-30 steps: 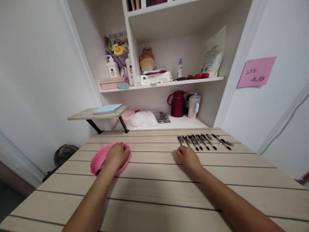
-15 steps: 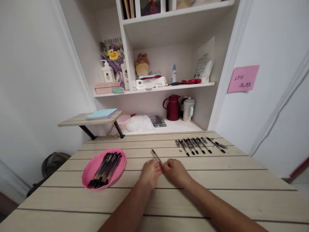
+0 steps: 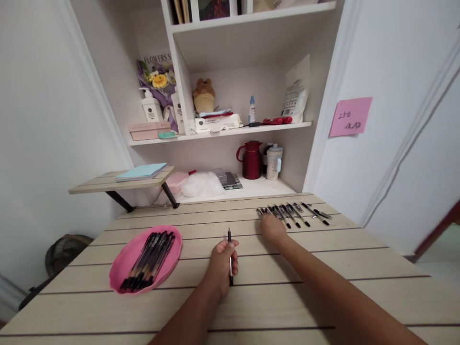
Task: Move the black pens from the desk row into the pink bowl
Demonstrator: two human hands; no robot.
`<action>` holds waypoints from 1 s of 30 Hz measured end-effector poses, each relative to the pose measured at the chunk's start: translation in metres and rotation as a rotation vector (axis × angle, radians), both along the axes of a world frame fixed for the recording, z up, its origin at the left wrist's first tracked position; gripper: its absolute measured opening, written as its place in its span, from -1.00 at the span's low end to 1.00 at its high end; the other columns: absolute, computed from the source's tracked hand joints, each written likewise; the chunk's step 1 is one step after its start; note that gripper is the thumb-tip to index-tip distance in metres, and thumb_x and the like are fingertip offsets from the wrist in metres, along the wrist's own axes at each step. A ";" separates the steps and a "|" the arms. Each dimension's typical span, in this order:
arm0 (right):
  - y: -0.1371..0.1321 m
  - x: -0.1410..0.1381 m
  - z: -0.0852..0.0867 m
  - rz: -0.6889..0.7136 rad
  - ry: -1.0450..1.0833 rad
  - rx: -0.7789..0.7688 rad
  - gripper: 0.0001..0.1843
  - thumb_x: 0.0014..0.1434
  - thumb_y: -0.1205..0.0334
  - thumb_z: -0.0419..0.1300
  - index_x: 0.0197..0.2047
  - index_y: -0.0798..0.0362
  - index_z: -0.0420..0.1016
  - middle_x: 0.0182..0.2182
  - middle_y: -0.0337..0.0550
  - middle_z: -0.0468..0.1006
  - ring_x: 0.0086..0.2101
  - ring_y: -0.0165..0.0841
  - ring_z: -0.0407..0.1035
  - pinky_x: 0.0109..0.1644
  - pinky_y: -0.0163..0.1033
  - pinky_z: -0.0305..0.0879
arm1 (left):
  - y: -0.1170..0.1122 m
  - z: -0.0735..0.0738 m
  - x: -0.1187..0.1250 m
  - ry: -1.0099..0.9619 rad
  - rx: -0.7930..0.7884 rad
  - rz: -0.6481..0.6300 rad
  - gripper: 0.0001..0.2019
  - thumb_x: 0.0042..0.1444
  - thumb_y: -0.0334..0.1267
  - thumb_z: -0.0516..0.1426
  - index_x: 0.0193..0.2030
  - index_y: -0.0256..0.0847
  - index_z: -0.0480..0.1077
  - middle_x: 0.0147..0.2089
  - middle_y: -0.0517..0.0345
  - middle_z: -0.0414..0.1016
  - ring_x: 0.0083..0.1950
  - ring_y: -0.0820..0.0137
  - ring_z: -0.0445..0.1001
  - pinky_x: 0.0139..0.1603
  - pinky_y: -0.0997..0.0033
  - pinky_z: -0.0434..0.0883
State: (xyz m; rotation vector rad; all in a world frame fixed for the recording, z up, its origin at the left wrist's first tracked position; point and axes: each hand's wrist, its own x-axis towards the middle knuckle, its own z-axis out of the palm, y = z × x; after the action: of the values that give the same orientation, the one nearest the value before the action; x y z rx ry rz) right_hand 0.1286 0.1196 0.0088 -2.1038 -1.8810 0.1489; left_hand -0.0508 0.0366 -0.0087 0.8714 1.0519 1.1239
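Observation:
My left hand (image 3: 218,266) is closed around a gel pen (image 3: 229,235). The pen has no cap on; its bare tip points away from me and its black end toward me. My right hand (image 3: 273,228) is at the left end of a row of black pens (image 3: 292,215) and clear caps (image 3: 298,207) lying on the table. Its fingers are hidden behind the back of the hand, so whether they grip anything does not show. At the left, a pink scalloped tray (image 3: 115,268) holds a bundle of pens (image 3: 151,258).
The slatted wooden table (image 3: 273,311) spans the foreground. A small raised shelf (image 3: 97,182) carrying blue paper (image 3: 142,171) stands at back left. Behind are a red jug (image 3: 252,160), a lidded cup (image 3: 274,163) and white shelving (image 3: 230,132). A pink note (image 3: 350,116) is on the right wall.
My right hand has left the pen and moved right and forward to the row. The left hand keeps the pen, now turned with its tip pointing straight away. The view has shifted slightly right.

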 end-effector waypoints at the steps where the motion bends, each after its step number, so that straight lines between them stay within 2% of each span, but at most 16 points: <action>1: 0.000 -0.003 -0.002 0.003 0.001 -0.005 -0.73 0.00 0.53 0.05 -0.21 0.26 0.45 -0.25 0.25 0.51 -0.18 -0.17 0.42 -0.15 -0.20 0.24 | 0.000 0.000 0.000 0.004 0.003 -0.002 -0.68 -0.09 -0.09 0.13 -0.24 -0.25 0.27 -0.58 0.36 0.20 -0.69 0.65 0.10 -0.70 0.62 0.01; 6: -0.015 -0.016 -0.004 0.059 0.075 0.011 -0.70 -0.04 0.55 0.05 -0.19 0.31 0.42 -0.20 0.31 0.47 -0.21 -0.15 0.41 -0.18 -0.19 0.24 | 0.000 0.001 0.000 0.026 0.017 -0.044 -0.68 -0.07 -0.08 0.10 -0.23 -0.25 0.27 -0.58 0.36 0.20 -0.69 0.65 0.12 -0.69 0.61 0.01; 8: -0.025 -0.021 -0.006 0.099 0.122 0.026 -0.76 0.02 0.50 0.03 -0.24 0.24 0.43 -0.25 0.20 0.50 -0.26 -0.23 0.42 -0.22 -0.25 0.24 | -0.001 0.001 0.000 0.041 0.025 -0.061 -0.68 -0.08 -0.08 0.10 -0.23 -0.25 0.27 -0.58 0.36 0.20 -0.70 0.65 0.11 -0.70 0.62 0.00; 10: -0.037 -0.025 -0.010 0.139 0.255 0.022 -0.81 0.08 0.40 0.00 -0.34 0.16 0.44 -0.41 0.00 0.53 -0.38 -0.35 0.41 -0.32 -0.32 0.24 | -0.002 0.001 0.001 0.056 0.043 -0.083 -0.68 -0.08 -0.09 0.10 -0.23 -0.26 0.27 -0.59 0.36 0.20 -0.71 0.66 0.10 -0.71 0.62 -0.02; 11: -0.042 -0.027 -0.012 0.148 0.405 0.002 -0.81 0.10 0.34 -0.01 -0.40 0.13 0.43 -0.51 -0.10 0.51 -0.47 -0.40 0.38 -0.39 -0.35 0.22 | -0.003 0.001 0.001 0.066 0.053 -0.096 -0.69 -0.07 -0.10 0.10 -0.23 -0.27 0.27 -0.59 0.36 0.20 -0.71 0.66 0.10 -0.72 0.62 -0.02; 13: -0.053 -0.027 -0.016 0.141 0.877 -0.071 -0.82 0.08 0.23 0.05 -0.47 0.11 0.39 -0.68 -0.24 0.39 -0.65 -0.48 0.24 -0.56 -0.38 0.14 | -0.005 0.002 0.003 0.092 0.069 -0.125 -0.70 -0.06 -0.12 0.08 -0.23 -0.26 0.27 -0.60 0.37 0.20 -0.72 0.66 0.09 -0.73 0.62 -0.02; 15: -0.061 -0.025 -0.017 0.119 1.318 -0.137 -0.83 0.01 0.18 0.15 -0.50 0.10 0.36 -0.74 -0.31 0.31 -0.71 -0.53 0.13 -0.63 -0.40 0.08 | -0.008 0.002 0.004 0.125 0.077 -0.152 -0.72 -0.05 -0.13 0.07 -0.23 -0.25 0.27 -0.60 0.38 0.20 -0.73 0.66 0.09 -0.73 0.62 -0.01; 17: -0.067 -0.020 -0.015 0.112 1.571 -0.146 -0.83 -0.09 0.19 0.26 -0.50 0.09 0.36 -0.68 -0.29 0.36 -0.67 -0.54 0.17 -0.60 -0.42 0.14 | -0.011 0.003 0.006 0.161 0.087 -0.181 -0.74 -0.03 -0.15 0.05 -0.23 -0.25 0.28 -0.61 0.38 0.21 -0.74 0.65 0.10 -0.74 0.63 -0.01; 20: -0.071 -0.013 -0.009 0.071 1.771 -0.130 -0.76 -0.22 0.24 0.36 -0.48 0.09 0.40 -0.53 -0.19 0.47 -0.59 -0.53 0.26 -0.57 -0.44 0.21 | -0.016 0.003 0.010 0.212 0.105 -0.226 -0.74 -0.03 -0.17 0.02 -0.21 -0.27 0.30 -0.62 0.37 0.22 -0.74 0.64 0.12 -0.76 0.64 -0.02; 25: -0.077 -0.014 0.000 -0.003 1.751 -0.050 -0.71 -0.28 0.22 0.40 -0.45 0.08 0.44 -0.57 -0.27 0.42 -0.61 -0.55 0.23 -0.66 -0.47 0.08 | -0.021 0.003 0.013 0.271 0.110 -0.262 -0.71 -0.04 -0.16 0.03 -0.20 -0.29 0.32 -0.64 0.37 0.23 -0.75 0.64 0.11 -0.76 0.64 -0.02; 30: -0.081 -0.021 0.005 0.025 1.590 0.032 -0.70 -0.26 0.18 0.37 -0.41 0.09 0.44 -0.60 -0.32 0.38 -0.64 -0.57 0.19 -0.65 -0.44 0.05 | -0.022 0.004 0.012 0.299 0.117 -0.282 -0.74 0.00 -0.18 0.00 -0.22 -0.28 0.32 -0.64 0.36 0.22 -0.74 0.64 0.11 -0.75 0.64 -0.01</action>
State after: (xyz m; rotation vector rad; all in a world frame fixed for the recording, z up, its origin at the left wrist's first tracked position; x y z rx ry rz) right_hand 0.1078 0.0390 0.0139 -1.0895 -0.8307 1.2889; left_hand -0.0385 0.0146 -0.0043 1.2681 1.0720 0.8397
